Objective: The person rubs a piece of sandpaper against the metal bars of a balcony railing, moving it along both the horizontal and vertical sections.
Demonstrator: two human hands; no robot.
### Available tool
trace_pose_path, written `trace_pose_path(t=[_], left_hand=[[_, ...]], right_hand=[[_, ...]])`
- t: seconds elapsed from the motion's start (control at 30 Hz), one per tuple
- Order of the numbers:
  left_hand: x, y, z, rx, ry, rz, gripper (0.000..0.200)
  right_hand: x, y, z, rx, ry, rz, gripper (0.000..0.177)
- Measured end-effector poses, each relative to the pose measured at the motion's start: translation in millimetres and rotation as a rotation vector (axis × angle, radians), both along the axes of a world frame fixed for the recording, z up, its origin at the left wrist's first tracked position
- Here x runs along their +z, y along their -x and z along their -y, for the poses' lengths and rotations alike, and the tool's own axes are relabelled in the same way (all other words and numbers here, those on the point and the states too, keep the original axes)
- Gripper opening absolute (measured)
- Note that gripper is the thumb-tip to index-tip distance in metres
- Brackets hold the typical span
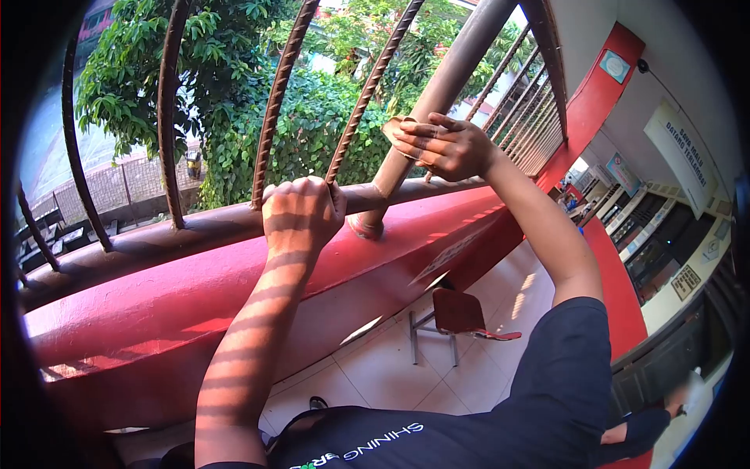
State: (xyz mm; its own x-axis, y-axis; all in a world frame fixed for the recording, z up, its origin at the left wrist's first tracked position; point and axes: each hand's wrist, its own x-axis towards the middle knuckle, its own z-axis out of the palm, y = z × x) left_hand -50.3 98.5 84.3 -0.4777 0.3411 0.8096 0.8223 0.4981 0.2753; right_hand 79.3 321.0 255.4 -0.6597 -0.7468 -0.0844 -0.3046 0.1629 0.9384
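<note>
both hands up, left (pixel 301 215) fisted round ribbed bar (pixel 355 117), right (pixel 445 147) clasping tan pad (pixel 394 127) on post (pixel 449 74).

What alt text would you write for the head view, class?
The left hand grips a thin rusty bar while the right hand holds a brown scrap against the thick post above a red wall.

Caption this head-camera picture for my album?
The left hand grips a ribbed bar; the right hand presses a brown pad against the thick post.
</note>
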Motion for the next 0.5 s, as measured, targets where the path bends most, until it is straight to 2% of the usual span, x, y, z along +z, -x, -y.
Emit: trace_pose_path(t=[0.07,0.1,0.13,0.2,0.23,0.27,0.33,0.4,0.47,0.5], left_hand=[[1.7,-2.4,0.2,0.015,-0.004,-0.001,0.032],[2.3,-2.5,0.1,0.022,0.002,-0.027,0.033],[1.2,-2.9,0.2,0.029,0.013,-0.049,0.033],[-0.6,-2.2,-0.9,0.039,0.011,-0.076,0.034],[0.3,-2.3,-0.9,0.048,0.018,-0.072,0.034],[1.0,-3.6,-0.9,0.058,0.023,-0.062,0.034],[2.7,-5.7,-0.9,0.08,0.052,-0.069,0.035],[2.9,-6.9,-2.9,0.115,0.02,-0.077,0.036],[2.9,-7.7,-2.6,0.13,0.028,-0.092,0.037],[1.0,-6.7,-2.4,0.129,0.042,-0.1,0.034]], right_hand=[[22.7,-2.4,-20.2,0.034,0.196,-0.216,0.032],[37.3,-5.8,-9.2,-0.01,0.393,-0.508,0.031],[26.2,-8.0,-15.6,-0.015,0.405,-0.5,0.031],[-1.4,-4.6,-25.3,0.081,0.244,-0.182,0.031],[-10.3,-3.3,-25.0,0.125,-0.068,-0.075,0.031],[-6.0,-3.0,-29.0,0.135,0.013,-0.052,0.031],[20.5,-4.5,-28.9,0.062,0.314,-0.441,0.031],[17.8,4.3,-34.4,0.156,0.551,-0.502,0.034],[-11.3,2.4,-41.5,0.194,-0.061,0.013,0.036],[-6.3,5.0,-41.1,0.209,-0.064,0.018,0.036]])
